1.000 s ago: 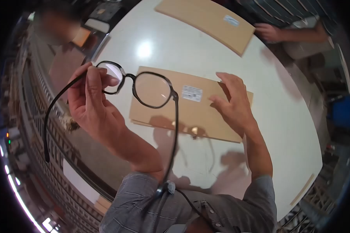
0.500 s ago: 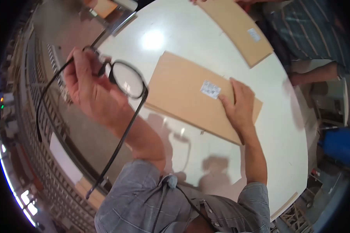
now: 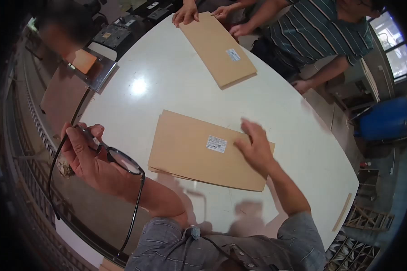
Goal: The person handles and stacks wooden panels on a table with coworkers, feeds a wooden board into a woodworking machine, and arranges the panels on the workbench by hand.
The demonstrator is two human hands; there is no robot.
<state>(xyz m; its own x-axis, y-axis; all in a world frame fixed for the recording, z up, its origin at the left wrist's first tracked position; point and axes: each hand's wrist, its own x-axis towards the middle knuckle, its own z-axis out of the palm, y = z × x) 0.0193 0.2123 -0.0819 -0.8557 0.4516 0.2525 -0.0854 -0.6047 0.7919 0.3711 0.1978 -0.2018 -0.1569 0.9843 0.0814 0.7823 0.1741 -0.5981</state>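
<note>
My left hand (image 3: 88, 158) is closed around a pair of black-framed glasses (image 3: 124, 161), held up beyond the table's left edge with the temples hanging outward. In the middle of the table lie stacked tan boards (image 3: 185, 149) with a white printed label (image 3: 216, 143) on the top one. My right hand (image 3: 257, 147) is over the right part of these boards, fingers spread and holding nothing; whether it touches the surface I cannot tell.
The white table (image 3: 135, 108) has curved edges. Across it, people's hands (image 3: 185, 13) rest at another labelled tan board (image 3: 217, 49). A person in a striped shirt (image 3: 312, 34) stands at the far right. A blue bin (image 3: 384, 119) is on the right.
The view has tilted up, bringing more of the far people into sight. The glasses remain in my left hand, which is turned differently. My right hand's fingers still spread over the boards.
</note>
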